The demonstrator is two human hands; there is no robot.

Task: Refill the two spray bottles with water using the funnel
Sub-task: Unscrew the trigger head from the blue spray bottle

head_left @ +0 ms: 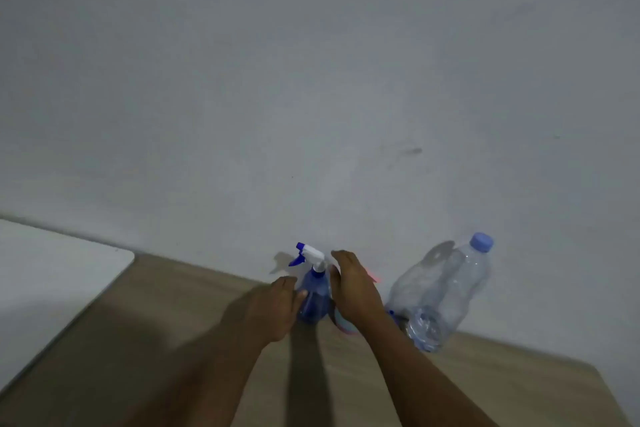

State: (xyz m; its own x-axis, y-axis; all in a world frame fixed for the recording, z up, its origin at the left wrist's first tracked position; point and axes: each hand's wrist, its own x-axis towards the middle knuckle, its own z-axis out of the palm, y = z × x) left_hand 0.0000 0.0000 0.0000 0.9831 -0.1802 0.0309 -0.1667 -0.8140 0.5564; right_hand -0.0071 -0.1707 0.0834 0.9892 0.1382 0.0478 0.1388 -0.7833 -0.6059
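Note:
A blue spray bottle (pixel 314 298) with a white and blue trigger head stands upright on the wooden table (pixel 173 340) near the wall. My left hand (pixel 273 309) is just left of it, fingers relaxed, thumb tip touching its side. My right hand (pixel 353 288) lies with straight fingers against a pink object (pixel 347 327) right of the blue bottle. The hand hides most of that object, so I cannot tell what it is. A large clear water bottle (pixel 446 291) with a blue cap stands further right.
A grey wall (pixel 311 80) rises directly behind the objects. A white tabletop (pixel 52 271) adjoins the wooden table on the left. The wooden table's right corner lies at the lower right.

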